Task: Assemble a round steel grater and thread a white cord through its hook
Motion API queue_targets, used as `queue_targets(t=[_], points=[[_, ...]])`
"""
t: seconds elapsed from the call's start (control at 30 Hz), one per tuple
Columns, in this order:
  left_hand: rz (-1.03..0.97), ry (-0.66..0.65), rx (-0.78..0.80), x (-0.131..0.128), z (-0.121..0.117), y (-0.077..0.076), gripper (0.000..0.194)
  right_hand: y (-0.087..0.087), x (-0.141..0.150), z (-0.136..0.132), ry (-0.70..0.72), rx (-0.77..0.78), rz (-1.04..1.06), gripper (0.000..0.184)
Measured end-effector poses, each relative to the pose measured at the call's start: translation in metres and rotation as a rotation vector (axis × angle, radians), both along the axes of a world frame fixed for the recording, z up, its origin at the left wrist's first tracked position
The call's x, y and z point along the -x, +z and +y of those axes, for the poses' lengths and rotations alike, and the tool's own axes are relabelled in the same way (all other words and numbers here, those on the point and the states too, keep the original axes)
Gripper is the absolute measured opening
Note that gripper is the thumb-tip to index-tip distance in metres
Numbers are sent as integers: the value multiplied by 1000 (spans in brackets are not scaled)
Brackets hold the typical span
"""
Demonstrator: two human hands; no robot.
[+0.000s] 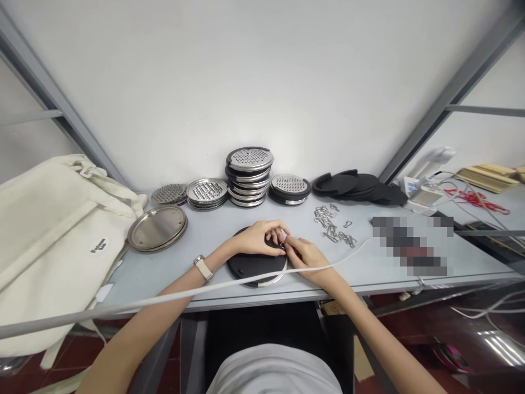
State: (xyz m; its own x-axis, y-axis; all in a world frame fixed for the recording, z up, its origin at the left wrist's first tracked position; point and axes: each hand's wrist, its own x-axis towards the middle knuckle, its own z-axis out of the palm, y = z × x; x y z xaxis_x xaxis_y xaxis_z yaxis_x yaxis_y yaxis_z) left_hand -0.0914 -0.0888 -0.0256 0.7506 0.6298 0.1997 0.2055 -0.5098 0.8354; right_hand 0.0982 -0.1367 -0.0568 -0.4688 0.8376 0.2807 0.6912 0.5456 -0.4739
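A round black plate (258, 266) with a silver rim showing at its lower right lies flat near the table's front edge. Over its far right part, my left hand (260, 239) is closed, thumb and fingertips pinched together. My right hand (307, 260) meets it at the plate's right edge, its fingers pinched too. Between both sets of fingertips shows a bit of a small metal clip (283, 245), mostly hidden. Loose metal snap clips (328, 223) lie in a small heap to the right of my hands.
Behind my hands stand a tall stack of round graters (250, 158), lower grater stacks (207, 190) and black discs (344, 183). Metal plates (158, 227) and a cream bag (61, 230) are at left. A white cable (246, 279) crosses in front of the black plate.
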Motion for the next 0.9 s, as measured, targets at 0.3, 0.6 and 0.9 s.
queue_targets(t=[0.3, 0.6, 0.9], points=[[7, -3, -27, 0, 0, 0, 46, 0, 0, 1, -2, -2, 4, 20], [40, 15, -44, -1, -1, 0, 43, 1, 0, 0, -3, 10, 18, 30], [36, 3, -51, 0, -2, 2, 40, 0, -1, 1, 14, -8, -3, 25]])
